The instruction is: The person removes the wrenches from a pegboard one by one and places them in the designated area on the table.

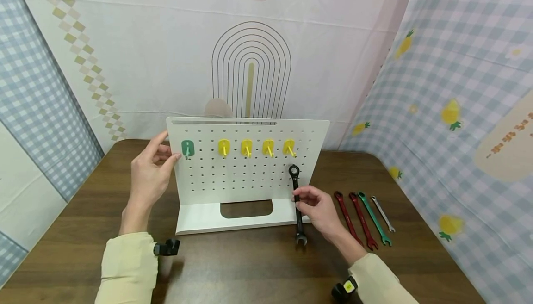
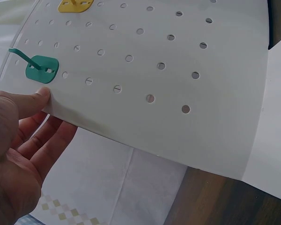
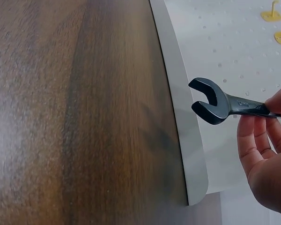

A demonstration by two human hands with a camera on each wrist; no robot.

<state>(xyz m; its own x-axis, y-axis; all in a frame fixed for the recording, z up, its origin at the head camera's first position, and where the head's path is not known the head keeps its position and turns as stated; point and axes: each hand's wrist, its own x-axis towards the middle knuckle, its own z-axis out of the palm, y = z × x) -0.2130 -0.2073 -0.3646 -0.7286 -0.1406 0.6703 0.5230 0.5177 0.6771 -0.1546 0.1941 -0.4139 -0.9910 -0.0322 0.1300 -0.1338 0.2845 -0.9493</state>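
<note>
A white pegboard stand [image 1: 241, 170] stands upright on the table. One green hook [image 1: 188, 148] and several yellow hooks [image 1: 246, 148] line its upper part. My left hand [image 1: 151, 170] grips the board's left edge, the thumb on the front below the green hook [image 2: 42, 69] and the other fingers behind. With my right hand [image 1: 318, 209] I pinch a black combination wrench [image 1: 297, 211] by its shaft, before the board's lower right. Its ring end points up, under the rightmost yellow hook [image 1: 289, 147]; the open end [image 3: 213, 101] hangs down past the base's front edge.
Right of the board, two red wrenches [image 1: 347, 216], a green wrench [image 1: 374, 218] and a small silver wrench [image 1: 383, 214] lie side by side on the brown wooden table [image 1: 250, 267]. Patterned cloths [image 1: 166, 54] hang behind and at both sides.
</note>
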